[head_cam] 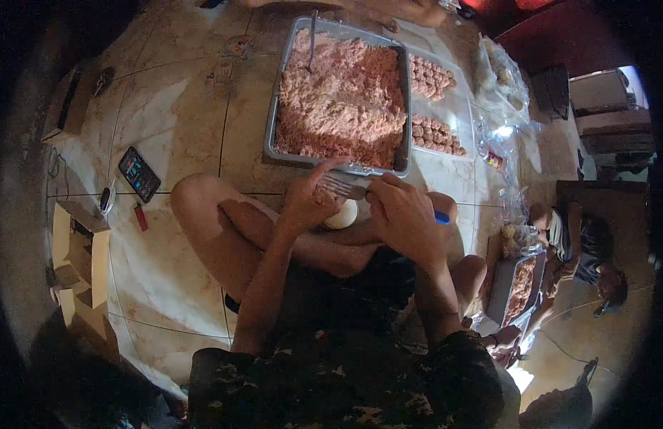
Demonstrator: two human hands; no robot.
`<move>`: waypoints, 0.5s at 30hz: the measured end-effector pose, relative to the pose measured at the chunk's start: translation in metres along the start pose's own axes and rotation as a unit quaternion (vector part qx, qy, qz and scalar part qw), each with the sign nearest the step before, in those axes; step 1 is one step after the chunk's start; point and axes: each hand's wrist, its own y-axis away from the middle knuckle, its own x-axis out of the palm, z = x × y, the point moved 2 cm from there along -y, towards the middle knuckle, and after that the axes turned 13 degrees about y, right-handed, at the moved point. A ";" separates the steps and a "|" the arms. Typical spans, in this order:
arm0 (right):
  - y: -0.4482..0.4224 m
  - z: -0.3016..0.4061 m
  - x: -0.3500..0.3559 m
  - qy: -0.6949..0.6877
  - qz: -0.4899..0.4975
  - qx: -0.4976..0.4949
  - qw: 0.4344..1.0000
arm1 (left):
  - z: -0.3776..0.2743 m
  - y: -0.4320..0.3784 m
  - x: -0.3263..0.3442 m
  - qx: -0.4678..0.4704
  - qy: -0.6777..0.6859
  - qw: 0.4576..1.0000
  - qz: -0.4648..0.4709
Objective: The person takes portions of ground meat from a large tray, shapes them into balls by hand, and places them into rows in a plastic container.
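My right hand grips a metal fork whose blue handle end shows beyond the palm. My left hand is cupped around a small lump of ground meat, and the fork's tines lie against the lump. Below the fork is a rounded white thing, partly hidden by my hands; its kind is unclear. Just beyond my hands stands a large grey plastic tub filled with ground meat mixture. A long-handled metal utensil sticks up from the meat at the far left.
Right of the tub, a clear tray holds rows of meatballs. A plastic bag lies beyond it. At right, another person's hands are near a second meat tub. A phone and open cardboard box are left.
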 end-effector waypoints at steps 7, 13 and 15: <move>-0.006 -0.003 0.007 0.004 0.002 -0.042 0.999 | -0.005 0.000 0.002 0.026 -0.083 0.996 -0.014; -0.036 -0.051 0.006 0.074 -0.032 -0.006 0.997 | -0.006 0.000 -0.001 0.025 0.152 0.988 -0.003; -0.064 -0.079 0.043 0.226 -0.016 0.004 0.974 | 0.003 -0.004 0.007 -0.013 0.230 0.973 -0.001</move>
